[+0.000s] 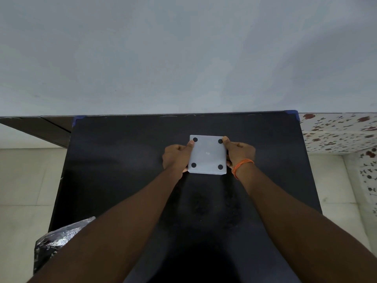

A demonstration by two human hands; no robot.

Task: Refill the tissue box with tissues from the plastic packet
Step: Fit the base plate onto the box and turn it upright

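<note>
A square white tissue box (207, 154) sits upside down on the black table (122, 160), its flat bottom with round black feet at the corners facing up. My left hand (176, 156) grips its left side, thumb on the top edge. My right hand (240, 152), with an orange thread at the wrist, grips its right side in the same way. A dark, shiny plastic packet (55, 244) lies at the table's near left corner, partly hidden by my left forearm. The box's opening and contents are hidden.
The table stands against a pale grey wall (183, 58). Blue tape marks its far corners. Light floor tiles lie to the left and right, and a flowered tile wall (338, 131) is on the right.
</note>
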